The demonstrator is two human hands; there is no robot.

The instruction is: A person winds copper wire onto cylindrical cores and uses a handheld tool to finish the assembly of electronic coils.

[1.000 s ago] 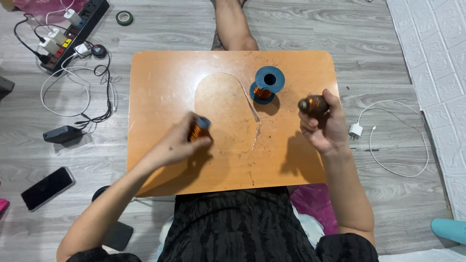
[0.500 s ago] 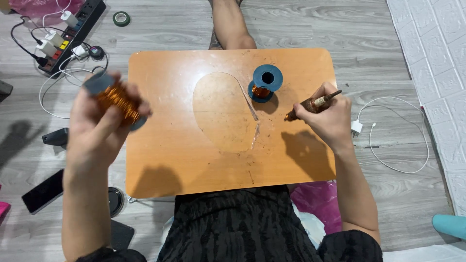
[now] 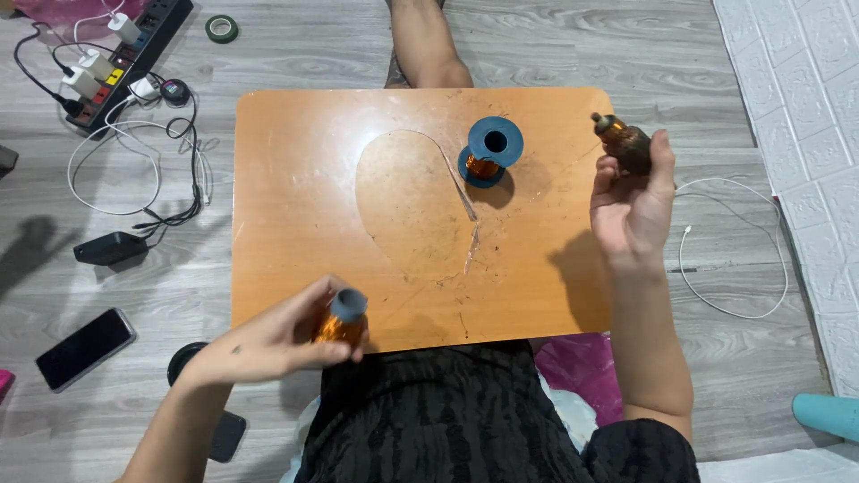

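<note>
A: What has the left hand [image 3: 268,344] got?

B: Its fingers are wrapped around a spool of copper wire [image 3: 342,320] with a blue-grey end, at the near edge of the orange table [image 3: 295,188].

A: And the right hand [image 3: 631,210]?

B: Raised over the table's right edge, fingers closed on a dark brown wound coil [image 3: 624,145].

A: Anything else there?

B: 1 blue spool [image 3: 489,149] stands on the table, between the hands, toward the far side.
</note>
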